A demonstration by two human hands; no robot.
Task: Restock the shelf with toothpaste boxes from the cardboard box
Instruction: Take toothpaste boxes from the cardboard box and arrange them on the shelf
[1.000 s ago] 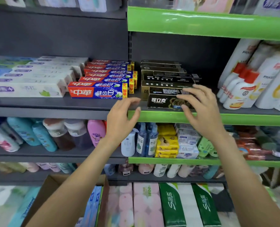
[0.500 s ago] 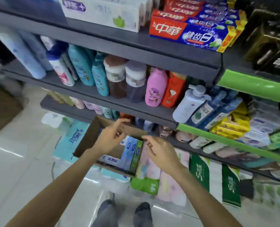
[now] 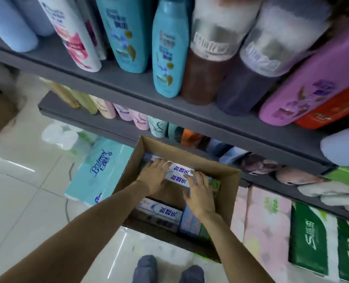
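Shop aisle, pale tiled floor point(image 3: 16, 201), grey shelf point(image 3: 169, 99) loaded with shampoo bottles point(image 3: 167, 50) overhead, tissue packs point(image 3: 100, 170) stacked at floor level. An open carton point(image 3: 226, 201) sits on the floor against the lowest tier.

A second ago both hands were up at the toothpaste shelf, squaring off a dark box at the front of its row. Half a second ago they had dropped toward the carton. Now the person bends right over it and both hands are inside.

Left hand point(image 3: 153, 174) lies on the far-left end of a pair of white toothpaste boxes point(image 3: 178, 175) lying side by side on top of the stock. Right hand point(image 3: 200, 193) covers the other end, fingers point(image 3: 192, 177) spread over the box edge. Hands press toward each other on the pair; whether the thumbs have closed underneath I cannot tell, so a bracing hold on the boxes, not a confirmed lift.

More boxes point(image 3: 161, 213) lie lower in the carton, nearer the person, some white, some bluish.

Reading: the last placement looks finished and a fresh fetch has begun. The toothpaste shelf is out of view above. The next move likely calls for lifting the pair level, so the two boxes do not slide apart.
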